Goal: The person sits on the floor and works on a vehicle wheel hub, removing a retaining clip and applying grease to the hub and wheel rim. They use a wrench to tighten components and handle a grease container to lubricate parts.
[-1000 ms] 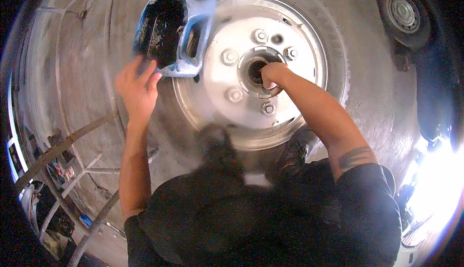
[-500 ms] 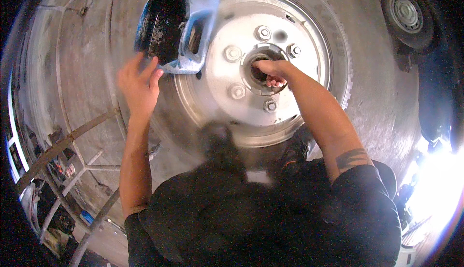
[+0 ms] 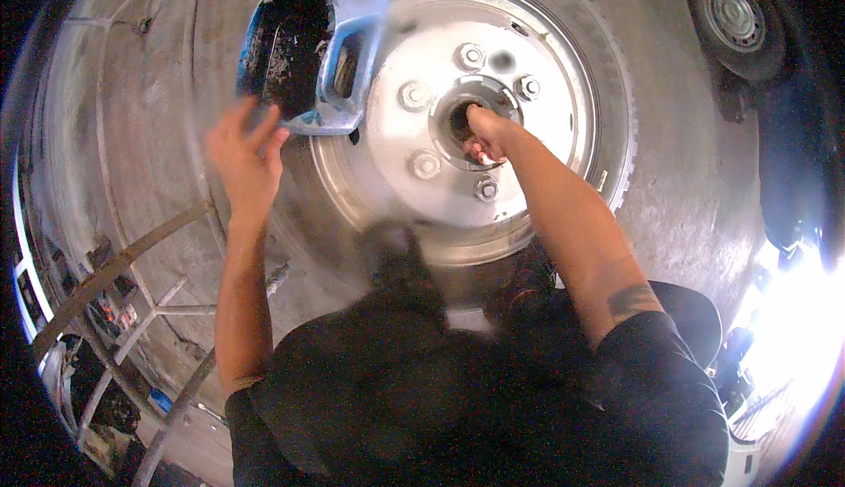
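Observation:
A blue plastic jug (image 3: 373,47) with its side cut away stands at the upper left; black, grease-like stuff coats its inside. My left hand (image 3: 245,157) is at the jug's lower edge, fingers spread and slightly blurred, holding nothing visible. At the centre is a silver wheel (image 3: 387,117) with several nuts around a round hub (image 3: 440,130). My right hand (image 3: 489,137) reaches into the hub's dark opening. Its fingers are curled, with the thumb at the bore; whatever they grip, if anything, is hidden.
A dark tyre (image 3: 619,91) surrounds the wheel. Rusty metal bars (image 3: 132,254) form a frame at the lower left. Another wheel (image 3: 736,18) is at the upper right. Bright light glares at the right edge.
My right hand has turned and shifted slightly lower in the hub opening. My left fingers have spread a little more beside the jug. The whole view has shifted slightly.

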